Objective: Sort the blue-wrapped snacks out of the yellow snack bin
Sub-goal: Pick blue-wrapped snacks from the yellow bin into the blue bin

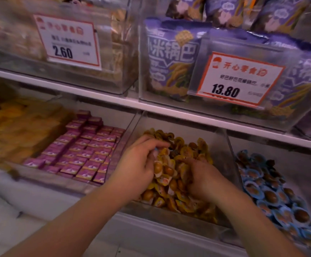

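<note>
- Shop shelf; clear plastic bin of yellow-wrapped snacks.
- Left hand pinches a small blue-wrapped snack at its fingertips.
- Right hand, fingers curled into the pile; hold cannot be told.
- Neighbouring bin of blue-wrapped snacks lies right of both, nearer the right hand.

Two bare forearms, no sleeves in view, left hand and right hand ungloved, no rings, watch or bracelet visible, short plain fingernails
</note>
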Demonstrator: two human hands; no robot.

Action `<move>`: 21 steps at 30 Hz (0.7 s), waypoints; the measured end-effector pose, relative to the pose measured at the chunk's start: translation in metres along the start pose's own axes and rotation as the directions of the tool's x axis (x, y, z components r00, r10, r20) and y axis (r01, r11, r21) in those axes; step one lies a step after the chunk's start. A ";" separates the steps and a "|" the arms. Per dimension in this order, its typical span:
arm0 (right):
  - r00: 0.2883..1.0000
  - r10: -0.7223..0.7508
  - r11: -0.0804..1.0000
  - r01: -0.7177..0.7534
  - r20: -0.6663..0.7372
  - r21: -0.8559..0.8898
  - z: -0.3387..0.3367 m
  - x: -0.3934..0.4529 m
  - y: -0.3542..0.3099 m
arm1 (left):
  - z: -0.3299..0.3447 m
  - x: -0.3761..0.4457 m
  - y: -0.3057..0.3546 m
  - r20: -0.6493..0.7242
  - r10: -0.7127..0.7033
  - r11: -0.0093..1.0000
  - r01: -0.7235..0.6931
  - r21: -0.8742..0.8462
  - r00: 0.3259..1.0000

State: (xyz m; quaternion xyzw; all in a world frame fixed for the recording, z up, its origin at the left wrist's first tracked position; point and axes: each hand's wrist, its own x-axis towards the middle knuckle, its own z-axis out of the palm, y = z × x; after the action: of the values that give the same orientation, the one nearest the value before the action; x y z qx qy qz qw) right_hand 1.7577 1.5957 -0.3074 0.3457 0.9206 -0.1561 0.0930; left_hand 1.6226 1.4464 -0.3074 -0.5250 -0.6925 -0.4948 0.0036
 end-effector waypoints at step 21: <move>0.856 -0.092 0.379 0.502 -0.508 0.777 -0.007 -0.032 -0.028 | 0.017 0.007 0.013 0.162 -0.353 0.807 0.388 -0.445 0.921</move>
State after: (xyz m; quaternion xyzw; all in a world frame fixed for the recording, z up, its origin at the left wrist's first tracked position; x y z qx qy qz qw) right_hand 1.7620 1.5590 -0.2856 0.1889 0.7428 -0.5600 -0.3147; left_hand 1.6380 1.4623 -0.3035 -0.3821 -0.6409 -0.6193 -0.2444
